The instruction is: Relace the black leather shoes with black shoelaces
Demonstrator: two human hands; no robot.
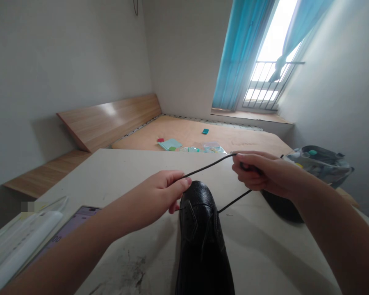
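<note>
A black leather shoe [199, 194] rests on the white table with its toe pointing away from me. Beside the left of its toe, my left hand [161, 190] pinches a thin dark shoelace [210, 165]. The lace runs up to my right hand [261, 170], whose fingers are closed around it, above and right of the shoe. Another stretch of lace slants from the right hand down to the eyelet side of the shoe. Part of a second black object [281, 207], perhaps the other shoe, shows below my right wrist.
A phone [80, 217] and a white case-like item [27, 250] lie at the left of the table [117, 168]. Past the far edge is a bed [242, 141] with small packets [170, 144]. A bag [322, 164] stands at the right.
</note>
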